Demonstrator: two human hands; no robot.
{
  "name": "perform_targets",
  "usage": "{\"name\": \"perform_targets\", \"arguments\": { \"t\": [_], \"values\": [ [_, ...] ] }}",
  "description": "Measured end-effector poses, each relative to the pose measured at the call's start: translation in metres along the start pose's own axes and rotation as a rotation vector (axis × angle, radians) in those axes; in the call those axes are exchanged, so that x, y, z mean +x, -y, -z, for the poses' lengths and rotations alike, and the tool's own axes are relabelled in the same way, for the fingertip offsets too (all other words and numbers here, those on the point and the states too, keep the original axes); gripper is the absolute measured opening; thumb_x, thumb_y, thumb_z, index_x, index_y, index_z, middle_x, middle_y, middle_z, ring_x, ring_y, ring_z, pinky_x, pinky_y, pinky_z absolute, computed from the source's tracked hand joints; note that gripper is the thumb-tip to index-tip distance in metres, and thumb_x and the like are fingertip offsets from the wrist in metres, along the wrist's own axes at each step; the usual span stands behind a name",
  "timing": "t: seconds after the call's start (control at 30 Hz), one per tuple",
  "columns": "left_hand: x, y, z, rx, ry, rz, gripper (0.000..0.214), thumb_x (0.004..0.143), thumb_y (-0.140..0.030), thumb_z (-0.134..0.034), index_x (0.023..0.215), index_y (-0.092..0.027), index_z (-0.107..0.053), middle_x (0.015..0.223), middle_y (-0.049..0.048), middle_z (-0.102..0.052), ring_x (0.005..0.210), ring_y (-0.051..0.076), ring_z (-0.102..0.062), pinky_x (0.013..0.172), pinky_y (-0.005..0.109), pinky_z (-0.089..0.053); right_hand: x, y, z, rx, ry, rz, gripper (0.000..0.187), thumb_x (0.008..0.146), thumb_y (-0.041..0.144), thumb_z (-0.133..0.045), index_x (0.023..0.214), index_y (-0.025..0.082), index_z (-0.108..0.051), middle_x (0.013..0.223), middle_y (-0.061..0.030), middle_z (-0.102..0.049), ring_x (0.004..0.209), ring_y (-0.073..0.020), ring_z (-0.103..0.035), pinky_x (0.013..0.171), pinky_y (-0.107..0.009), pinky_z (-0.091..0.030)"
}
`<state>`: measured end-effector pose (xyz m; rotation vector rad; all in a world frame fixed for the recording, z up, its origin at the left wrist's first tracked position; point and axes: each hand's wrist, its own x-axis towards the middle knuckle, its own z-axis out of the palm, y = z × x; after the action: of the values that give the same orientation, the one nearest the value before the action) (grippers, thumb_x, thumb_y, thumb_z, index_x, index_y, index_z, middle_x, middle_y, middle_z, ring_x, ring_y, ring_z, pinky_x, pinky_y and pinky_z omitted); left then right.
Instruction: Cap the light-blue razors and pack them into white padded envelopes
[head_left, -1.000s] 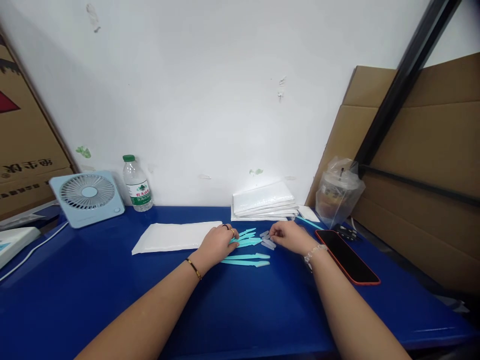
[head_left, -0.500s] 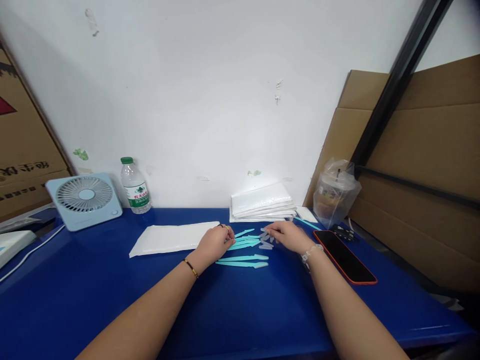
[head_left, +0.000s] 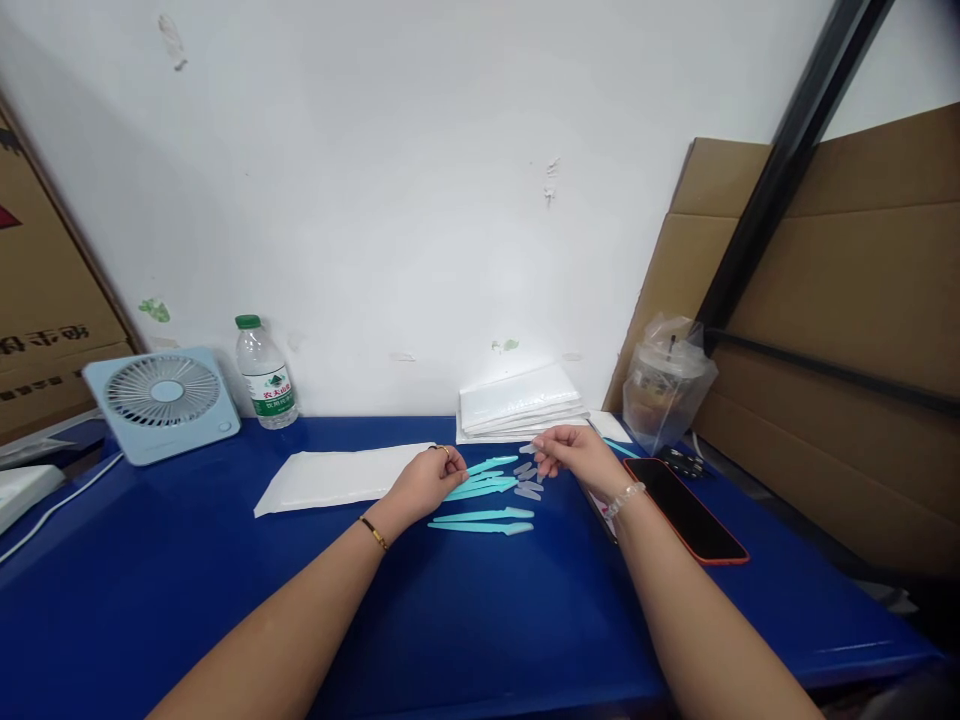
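Observation:
Several slim turquoise plastic sticks (head_left: 487, 482) lie on the blue table (head_left: 187, 580), with two more (head_left: 484, 521) a little nearer to me. Small clear caps (head_left: 526, 478) lie scattered just right of them. My left hand (head_left: 424, 478) is closed, pinching the end of one turquoise stick in the bunch. My right hand (head_left: 571, 455) hovers slightly above the caps and pinches one clear cap between thumb and fingertips.
A flat white bag (head_left: 341, 475) lies left of my left hand; a stack of white bags (head_left: 521, 405) sits against the wall. A small blue fan (head_left: 161, 400) and water bottle (head_left: 266, 372) stand at back left. A phone (head_left: 682, 508) and bagged cup (head_left: 664, 385) are at right.
My right hand has lifted off the table with a clear cap pinched. My left hand has drawn back slightly and taken hold of a turquoise stick's end.

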<state>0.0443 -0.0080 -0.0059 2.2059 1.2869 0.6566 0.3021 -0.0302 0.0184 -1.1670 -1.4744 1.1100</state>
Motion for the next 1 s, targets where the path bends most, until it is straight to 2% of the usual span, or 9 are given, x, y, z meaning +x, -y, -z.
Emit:
{"name": "perform_targets", "arguments": {
  "t": [0.27, 0.47, 0.7, 0.9, 1.0],
  "values": [
    [0.001, 0.000, -0.001, -0.067, 0.017, 0.008, 0.030, 0.076, -0.046, -0.050, 0.081, -0.018, -0.058, 0.072, 0.0009, -0.057, 0.064, 0.014, -0.050, 0.055, 0.023, -0.037, 0.002, -0.006, -0.006, 0.033, 0.007, 0.002, 0.036, 0.066, 0.046, -0.069, 0.073, 0.012, -0.061, 0.062, -0.0025, -0.064, 0.050, -0.0114, -0.061, 0.045, -0.020, -0.044],
    [0.000, -0.005, 0.000, -0.142, 0.038, -0.001, 0.031, 0.075, -0.047, -0.051, 0.081, -0.018, -0.058, 0.070, 0.0002, -0.056, 0.063, 0.013, -0.048, 0.055, 0.023, -0.037, 0.001, -0.007, -0.012, 0.081, 0.088, 0.002, 0.033, 0.068, 0.044, -0.068, 0.075, 0.012, -0.061, 0.064, -0.0027, -0.064, 0.053, -0.0125, -0.063, 0.050, -0.022, -0.047],
    [-0.001, -0.009, 0.003, -0.181, 0.013, 0.022, 0.032, 0.073, -0.049, -0.053, 0.079, -0.017, -0.058, 0.071, 0.0009, -0.056, 0.064, 0.014, -0.048, 0.055, 0.023, -0.037, 0.003, -0.007, -0.002, 0.121, -0.031, 0.048, 0.031, 0.066, 0.043, -0.070, 0.073, 0.013, -0.062, 0.064, -0.0031, -0.064, 0.050, -0.0118, -0.061, 0.046, -0.021, -0.046],
    [0.000, -0.009, 0.001, -0.195, 0.019, 0.007, 0.033, 0.073, -0.049, -0.053, 0.080, -0.017, -0.058, 0.070, 0.0005, -0.055, 0.063, 0.013, -0.047, 0.055, 0.023, -0.036, 0.002, -0.009, -0.012, 0.123, 0.081, 0.017, 0.032, 0.069, 0.044, -0.068, 0.073, 0.013, -0.061, 0.066, -0.0030, -0.065, 0.053, -0.0126, -0.063, 0.049, -0.022, -0.047],
    [-0.001, -0.009, 0.002, -0.192, 0.026, 0.006, 0.032, 0.074, -0.048, -0.052, 0.080, -0.017, -0.058, 0.070, 0.0002, -0.055, 0.063, 0.013, -0.047, 0.055, 0.022, -0.036, 0.003, -0.011, -0.012, 0.146, 0.077, 0.020, 0.031, 0.069, 0.044, -0.067, 0.073, 0.014, -0.061, 0.067, -0.0032, -0.065, 0.054, -0.0128, -0.063, 0.049, -0.022, -0.047]
  ]
}}
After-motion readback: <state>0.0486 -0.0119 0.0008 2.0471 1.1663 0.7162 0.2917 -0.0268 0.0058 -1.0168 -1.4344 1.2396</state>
